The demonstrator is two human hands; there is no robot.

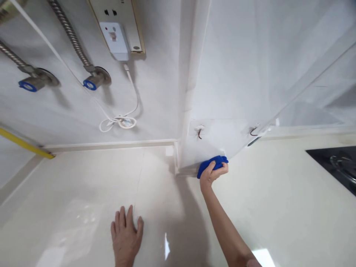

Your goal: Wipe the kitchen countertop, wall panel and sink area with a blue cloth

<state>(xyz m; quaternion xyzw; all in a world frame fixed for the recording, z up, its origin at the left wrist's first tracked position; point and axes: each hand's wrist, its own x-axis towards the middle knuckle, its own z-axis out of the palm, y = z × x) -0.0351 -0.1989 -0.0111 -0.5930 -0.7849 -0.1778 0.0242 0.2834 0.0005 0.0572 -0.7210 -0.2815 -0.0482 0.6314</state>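
Note:
My right hand (213,173) is closed around a folded blue cloth (209,163). The cloth is against the lower part of a white wall panel (228,92), close to where it meets the counter. Two small hooks stick out of this panel above my hand: a left hook (199,132) and a right hook (253,131). My left hand (125,233) lies flat on the glossy cream countertop (91,178), fingers stretched out, holding nothing.
On the back wall are two valves with blue caps (90,84) and braided hoses (69,31). A white plug (115,39) sits in a socket, its cord (125,120) bundled below. A yellow pipe (26,142) runs at left. A black cooktop (339,163) is at right.

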